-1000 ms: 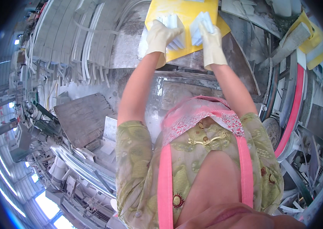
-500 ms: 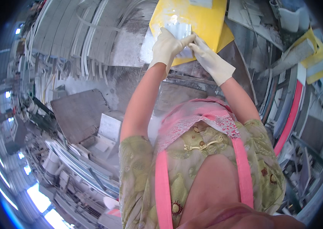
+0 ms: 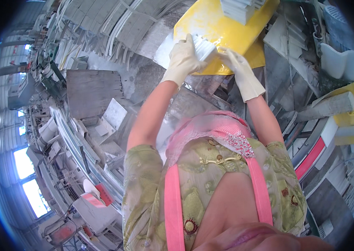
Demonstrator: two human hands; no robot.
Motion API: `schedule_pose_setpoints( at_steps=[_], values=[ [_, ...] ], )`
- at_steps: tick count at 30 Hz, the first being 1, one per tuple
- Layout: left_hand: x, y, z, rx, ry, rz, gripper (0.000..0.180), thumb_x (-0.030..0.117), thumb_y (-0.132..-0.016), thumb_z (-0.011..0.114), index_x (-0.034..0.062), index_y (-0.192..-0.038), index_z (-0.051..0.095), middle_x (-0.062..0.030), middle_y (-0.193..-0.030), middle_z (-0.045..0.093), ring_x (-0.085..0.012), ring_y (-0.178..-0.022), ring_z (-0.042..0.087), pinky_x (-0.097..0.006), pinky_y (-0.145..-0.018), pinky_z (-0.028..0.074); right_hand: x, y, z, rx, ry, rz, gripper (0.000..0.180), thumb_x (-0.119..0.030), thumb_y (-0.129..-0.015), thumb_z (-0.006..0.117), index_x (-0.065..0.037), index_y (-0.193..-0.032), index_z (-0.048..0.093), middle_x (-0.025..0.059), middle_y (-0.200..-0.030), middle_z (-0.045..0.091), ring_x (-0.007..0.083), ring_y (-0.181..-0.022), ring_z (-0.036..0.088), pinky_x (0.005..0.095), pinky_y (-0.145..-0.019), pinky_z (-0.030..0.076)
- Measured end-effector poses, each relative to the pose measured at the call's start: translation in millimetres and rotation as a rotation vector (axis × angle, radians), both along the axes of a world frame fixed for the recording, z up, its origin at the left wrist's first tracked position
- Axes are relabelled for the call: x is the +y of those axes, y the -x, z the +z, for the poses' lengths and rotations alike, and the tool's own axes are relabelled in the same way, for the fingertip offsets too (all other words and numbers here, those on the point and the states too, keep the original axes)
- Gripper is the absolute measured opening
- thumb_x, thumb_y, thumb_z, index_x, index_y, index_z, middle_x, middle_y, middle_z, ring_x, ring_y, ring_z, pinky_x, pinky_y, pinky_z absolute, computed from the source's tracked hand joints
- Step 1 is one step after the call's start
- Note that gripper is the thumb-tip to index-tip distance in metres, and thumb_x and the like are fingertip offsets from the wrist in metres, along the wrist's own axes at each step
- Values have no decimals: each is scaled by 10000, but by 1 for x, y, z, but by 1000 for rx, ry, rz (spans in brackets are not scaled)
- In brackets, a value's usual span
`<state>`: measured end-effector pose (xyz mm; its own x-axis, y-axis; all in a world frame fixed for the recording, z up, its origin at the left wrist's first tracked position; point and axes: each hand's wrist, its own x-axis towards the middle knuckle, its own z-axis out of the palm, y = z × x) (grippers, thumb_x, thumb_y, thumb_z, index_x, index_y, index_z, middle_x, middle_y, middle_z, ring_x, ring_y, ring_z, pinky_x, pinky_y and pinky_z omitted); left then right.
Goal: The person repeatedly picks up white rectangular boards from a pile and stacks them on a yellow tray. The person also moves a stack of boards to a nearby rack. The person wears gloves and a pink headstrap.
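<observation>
A small bundle of white, ridged strips (image 3: pixel 204 48) sits over the near left part of a wet yellow sheet (image 3: pixel 223 35). My left hand (image 3: pixel 184 62), in a cream rubber glove, is closed round the bundle's left and near sides. Across from it, my right hand (image 3: pixel 243 72), gloved alike, has its fingers stretched toward the bundle's right end. Its fingertips are close to that end; whether they touch it I cannot tell. Farther back on the yellow sheet stands a stack of similar white pieces (image 3: pixel 237 11).
Long grey strips (image 3: pixel 101 19) are piled at the far left. A brown board (image 3: pixel 93 93) lies nearer on the left. At the right are pale slabs (image 3: pixel 283 39), a blue basket (image 3: pixel 339 26), a white container (image 3: pixel 339 62) and a yellow-wrapped beam (image 3: pixel 332 104).
My right hand has drawn away to the right from my left hand, where their fingers met before. The bundle now shows its ridged side and end. The whole view has shifted, showing more of the farther stack.
</observation>
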<state>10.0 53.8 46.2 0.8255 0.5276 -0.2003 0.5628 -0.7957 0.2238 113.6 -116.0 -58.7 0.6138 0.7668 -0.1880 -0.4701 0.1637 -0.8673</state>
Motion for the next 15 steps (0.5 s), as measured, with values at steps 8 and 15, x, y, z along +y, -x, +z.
schedule_pose_setpoints(
  at_steps=[8, 15],
  values=[
    [36, -7, -3, -33, 26, -338, 1178, 429, -580, 883, -38, -1519, 346, -297, -1354, 552, -429, -1250, 553, -436, -1082, 462, 45, -26, 10, -411, 50, 116, 592, -396, -1099, 430, 29, -1511, 419, 170, -1534, 468, 223, -1472, 368, 337, -1222, 268],
    [21, 39, -73, -1305, 1379, 127, 798, 567, -966, 624, 27, -1510, 400, -162, -1494, 508, -269, -1389, 489, -424, -1177, 374, 74, -26, -7, -503, 192, 161, 704, -554, -1076, 361, -14, -1521, 442, 155, -1574, 439, 225, -1480, 371, 327, -1223, 248]
  ],
)
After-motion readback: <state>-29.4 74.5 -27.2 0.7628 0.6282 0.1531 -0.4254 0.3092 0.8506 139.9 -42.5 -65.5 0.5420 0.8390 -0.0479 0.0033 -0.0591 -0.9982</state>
